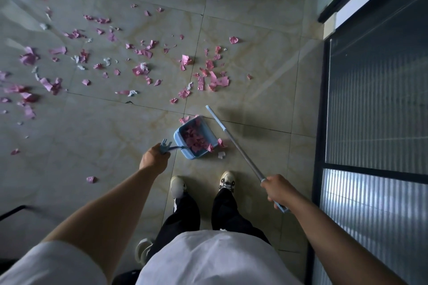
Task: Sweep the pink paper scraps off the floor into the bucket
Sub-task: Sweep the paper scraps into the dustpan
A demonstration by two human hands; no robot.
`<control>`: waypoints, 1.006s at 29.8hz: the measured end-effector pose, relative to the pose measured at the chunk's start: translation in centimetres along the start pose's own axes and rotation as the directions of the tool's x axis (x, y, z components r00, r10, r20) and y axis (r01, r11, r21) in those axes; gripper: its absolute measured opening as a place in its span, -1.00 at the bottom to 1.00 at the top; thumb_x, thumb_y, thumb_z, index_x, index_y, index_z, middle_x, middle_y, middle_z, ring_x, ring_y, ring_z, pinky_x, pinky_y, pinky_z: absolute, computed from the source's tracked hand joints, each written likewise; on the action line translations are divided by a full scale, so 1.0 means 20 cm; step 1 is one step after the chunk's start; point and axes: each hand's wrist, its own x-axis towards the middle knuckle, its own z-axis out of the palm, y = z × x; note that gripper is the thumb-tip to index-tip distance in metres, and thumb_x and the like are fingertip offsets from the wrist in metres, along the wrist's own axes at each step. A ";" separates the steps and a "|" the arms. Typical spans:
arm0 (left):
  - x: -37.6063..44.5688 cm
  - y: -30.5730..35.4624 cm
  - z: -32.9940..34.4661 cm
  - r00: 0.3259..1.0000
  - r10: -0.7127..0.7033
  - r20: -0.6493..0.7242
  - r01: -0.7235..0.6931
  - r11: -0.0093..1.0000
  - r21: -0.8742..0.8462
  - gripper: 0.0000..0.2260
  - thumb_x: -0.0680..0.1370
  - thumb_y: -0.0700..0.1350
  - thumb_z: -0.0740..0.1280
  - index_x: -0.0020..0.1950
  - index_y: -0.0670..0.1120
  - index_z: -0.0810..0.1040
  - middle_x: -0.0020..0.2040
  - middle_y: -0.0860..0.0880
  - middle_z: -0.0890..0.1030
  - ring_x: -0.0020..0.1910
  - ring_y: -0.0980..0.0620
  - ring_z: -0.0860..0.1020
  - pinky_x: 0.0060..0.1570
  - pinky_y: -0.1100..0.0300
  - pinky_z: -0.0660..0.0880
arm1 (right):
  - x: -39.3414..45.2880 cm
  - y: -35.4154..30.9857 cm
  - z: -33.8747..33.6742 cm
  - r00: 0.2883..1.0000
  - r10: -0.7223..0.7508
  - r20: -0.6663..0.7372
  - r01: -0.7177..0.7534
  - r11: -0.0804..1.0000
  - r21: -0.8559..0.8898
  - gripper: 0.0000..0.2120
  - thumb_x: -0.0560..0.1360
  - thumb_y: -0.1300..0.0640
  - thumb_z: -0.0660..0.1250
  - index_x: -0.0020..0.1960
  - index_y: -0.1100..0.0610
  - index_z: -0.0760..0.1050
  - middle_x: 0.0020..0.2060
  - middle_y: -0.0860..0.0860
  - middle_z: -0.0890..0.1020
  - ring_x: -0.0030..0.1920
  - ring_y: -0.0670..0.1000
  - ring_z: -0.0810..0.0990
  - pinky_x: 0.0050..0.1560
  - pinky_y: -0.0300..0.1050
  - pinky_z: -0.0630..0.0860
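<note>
Honestly barely started: left hand (153, 158) gripping the blue dustpan (195, 137) with one pink load, right hand (278, 188) wrapped round the broom handle (234, 143), most pink scraps (143, 53) still scattered ten to twelve o'clock, no bucket visible.

text: none legible | labels: none | numbers: none

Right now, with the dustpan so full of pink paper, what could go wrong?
1. The blue dustpan is heaped with scraps, and a few already lie beside its edge. Lifting or tipping it with the left hand could spill more.
2. The right hand holds the broom handle close beside the dustpan; a swing might knock it.
3. No bucket is in view, so a long carry may drop scraps.
</note>
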 end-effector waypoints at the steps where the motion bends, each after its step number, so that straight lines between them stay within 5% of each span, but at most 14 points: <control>1: -0.01 -0.02 0.00 1.000 -0.011 -0.003 0.011 1.000 -0.010 -0.75 0.56 -0.11 0.31 0.24 -0.04 0.56 0.04 -0.16 0.63 -0.12 -0.10 0.50 -0.19 0.15 0.37 | 0.01 -0.01 0.00 1.000 -0.008 -0.002 0.008 1.000 -0.007 -0.74 0.57 0.22 0.10 0.01 0.34 0.51 -0.34 0.15 0.50 -0.50 0.10 0.48 -0.46 -0.17 0.45; 7: -0.08 -0.15 -0.02 0.998 -0.056 -0.006 0.056 0.997 -0.061 -0.73 0.54 -0.12 0.31 0.25 -0.04 0.56 0.05 -0.17 0.64 -0.06 -0.15 0.55 -0.17 0.16 0.39 | 0.17 -0.08 0.03 0.997 0.060 -0.055 -0.063 0.996 -0.061 -0.81 0.49 0.24 0.11 -0.05 0.30 0.47 -0.38 0.18 0.53 -0.48 0.15 0.56 -0.51 -0.26 0.38; 11: -0.10 -0.22 -0.01 0.997 -0.076 -0.004 0.076 0.994 -0.082 -0.71 0.54 -0.14 0.29 0.26 -0.06 0.55 0.03 -0.19 0.64 -0.14 -0.10 0.50 -0.17 0.16 0.38 | 0.14 -0.11 0.14 0.998 0.056 -0.043 -0.061 0.991 -0.122 -0.78 0.50 0.21 0.13 0.05 0.27 0.46 0.00 0.27 0.61 -0.06 0.28 0.64 -0.20 -0.07 0.55; 13: -0.11 -0.22 0.01 0.997 -0.083 -0.003 0.082 0.992 -0.096 -0.70 0.55 -0.15 0.29 0.28 -0.06 0.54 0.04 -0.20 0.63 -0.15 -0.09 0.48 -0.17 0.16 0.38 | 0.10 -0.12 0.19 0.999 0.039 -0.014 -0.041 0.991 -0.130 -0.85 0.51 0.18 0.15 -0.04 0.24 0.44 -0.02 0.24 0.61 0.00 0.27 0.63 -0.23 -0.11 0.52; 16: -0.11 -0.20 0.05 0.996 -0.086 0.002 0.086 0.991 -0.101 -0.69 0.56 -0.15 0.28 0.30 -0.05 0.53 0.06 -0.20 0.63 -0.15 -0.08 0.47 -0.18 0.15 0.37 | 0.08 -0.13 0.25 0.999 0.027 0.047 -0.022 0.993 -0.117 -0.83 0.51 0.15 0.17 -0.21 0.21 0.38 -0.37 0.12 0.49 -0.20 0.24 0.64 -0.46 -0.22 0.36; 19: -0.11 -0.16 0.07 0.997 -0.077 0.010 0.077 0.991 -0.112 -0.70 0.54 -0.17 0.27 0.27 -0.05 0.54 0.06 -0.19 0.63 -0.10 -0.12 0.51 -0.15 0.15 0.38 | 0.02 -0.16 0.25 0.996 0.020 0.091 -0.009 0.992 -0.129 -0.84 0.53 0.13 0.15 -0.06 0.23 0.42 -0.42 0.11 0.47 -0.48 0.10 0.49 -0.49 -0.23 0.36; 24: -0.09 -0.15 0.06 0.997 -0.077 0.027 0.079 0.990 -0.115 -0.69 0.54 -0.17 0.28 0.29 -0.04 0.53 0.08 -0.18 0.63 0.01 -0.17 0.56 -0.11 0.14 0.43 | -0.02 -0.14 0.18 0.994 0.013 0.104 -0.004 0.996 -0.085 -0.72 0.55 0.19 0.14 0.09 0.33 0.52 -0.42 0.15 0.51 -0.51 0.10 0.48 -0.45 -0.22 0.39; 30: -0.10 -0.19 0.03 0.997 -0.066 0.027 0.069 0.989 -0.132 -0.68 0.55 -0.15 0.29 0.31 -0.03 0.52 0.07 -0.17 0.63 -0.09 -0.12 0.53 -0.16 0.15 0.42 | -0.04 -0.03 0.12 1.000 0.008 -0.001 -0.008 1.000 0.026 -0.72 0.54 0.17 0.15 0.07 0.33 0.53 -0.42 0.16 0.49 -0.50 0.10 0.45 -0.47 -0.20 0.38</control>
